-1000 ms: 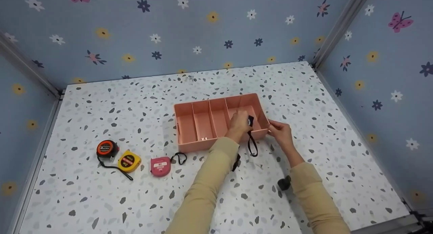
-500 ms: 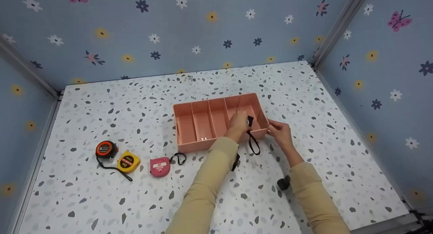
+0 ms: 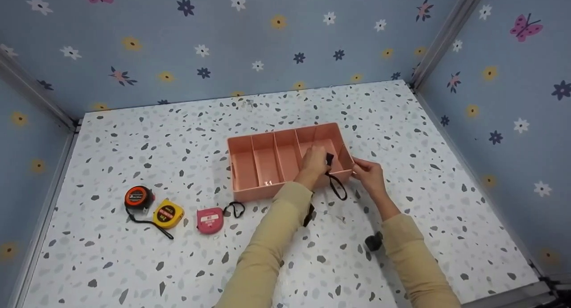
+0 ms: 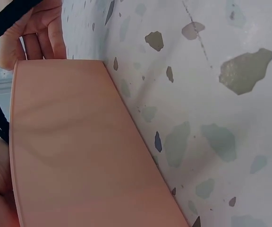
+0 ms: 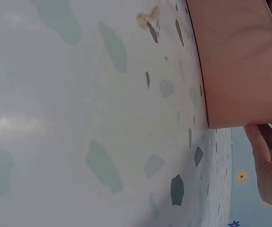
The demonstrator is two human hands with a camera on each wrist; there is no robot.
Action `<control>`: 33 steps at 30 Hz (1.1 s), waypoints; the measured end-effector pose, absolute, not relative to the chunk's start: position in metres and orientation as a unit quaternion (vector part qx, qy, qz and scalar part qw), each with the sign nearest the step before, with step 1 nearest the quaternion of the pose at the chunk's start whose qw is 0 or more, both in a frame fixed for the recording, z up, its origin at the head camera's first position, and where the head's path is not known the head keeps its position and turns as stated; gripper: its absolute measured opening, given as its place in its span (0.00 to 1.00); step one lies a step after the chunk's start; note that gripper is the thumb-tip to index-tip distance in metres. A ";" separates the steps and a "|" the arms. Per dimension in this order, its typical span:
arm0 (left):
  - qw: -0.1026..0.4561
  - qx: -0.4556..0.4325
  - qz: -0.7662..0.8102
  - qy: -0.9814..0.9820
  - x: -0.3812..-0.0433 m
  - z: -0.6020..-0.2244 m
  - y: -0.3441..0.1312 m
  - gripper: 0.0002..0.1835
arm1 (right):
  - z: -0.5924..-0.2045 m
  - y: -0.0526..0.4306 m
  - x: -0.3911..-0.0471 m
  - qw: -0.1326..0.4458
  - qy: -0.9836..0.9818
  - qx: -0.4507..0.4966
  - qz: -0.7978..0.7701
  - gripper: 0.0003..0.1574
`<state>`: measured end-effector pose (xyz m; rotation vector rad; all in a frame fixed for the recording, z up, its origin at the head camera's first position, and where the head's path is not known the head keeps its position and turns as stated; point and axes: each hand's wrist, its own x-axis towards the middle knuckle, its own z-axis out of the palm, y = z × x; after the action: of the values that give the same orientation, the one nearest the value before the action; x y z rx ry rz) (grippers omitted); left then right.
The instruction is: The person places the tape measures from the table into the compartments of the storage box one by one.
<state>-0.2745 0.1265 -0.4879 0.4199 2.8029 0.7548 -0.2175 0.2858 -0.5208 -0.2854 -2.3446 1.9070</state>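
Note:
A salmon-pink divided box (image 3: 254, 193) stands in the middle of the table. My left hand (image 3: 314, 161) reaches into its wide right compartment and holds a small black tape measure (image 3: 329, 158), mostly hidden by the fingers. From it a black wrist strap (image 3: 337, 187) loops over the front wall. My right hand (image 3: 369, 176) grips the box at its front right corner; the right wrist view shows its fingers (image 5: 261, 142) against the outer end wall. In the left wrist view, the front wall (image 4: 70, 142) of the box fills much of the frame.
Left of the box lie an orange-and-black tape measure (image 3: 138, 197), a yellow one (image 3: 168, 214) and a pink one (image 3: 210, 220) with a strap. A black object (image 3: 308, 215) shows partly beside the left forearm. Another black object (image 3: 373, 241) lies by the right sleeve. Patterned walls surround the table.
The strap loop has swung slightly to the right and up, and the black tape measure has turned a little in my left hand. My right hand keeps its place at the corner.

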 end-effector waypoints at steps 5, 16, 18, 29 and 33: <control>0.107 0.141 0.265 0.948 -0.274 -0.484 0.124 0.16 | -0.519 0.285 -0.217 0.051 -0.767 -0.098 0.632 0.19; 0.103 0.148 0.271 0.945 -0.269 -0.475 0.119 0.14 | -0.519 0.285 -0.218 0.040 -0.770 -0.106 0.628 0.19; 0.098 0.154 0.268 0.946 -0.268 -0.473 0.118 0.14 | -0.519 0.285 -0.218 0.040 -0.770 -0.104 0.629 0.19; 0.071 0.193 0.291 0.934 -0.255 -0.466 0.109 0.17 | -0.517 0.285 -0.214 0.056 -0.759 -0.066 0.646 0.19; 0.065 0.199 0.305 0.929 -0.249 -0.464 0.106 0.17 | -0.518 0.285 -0.215 0.050 -0.762 -0.079 0.640 0.19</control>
<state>-0.2489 0.1063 -0.4641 0.6001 2.8038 0.9202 -0.2148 0.2848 -0.5177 -0.2416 -2.3220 1.9500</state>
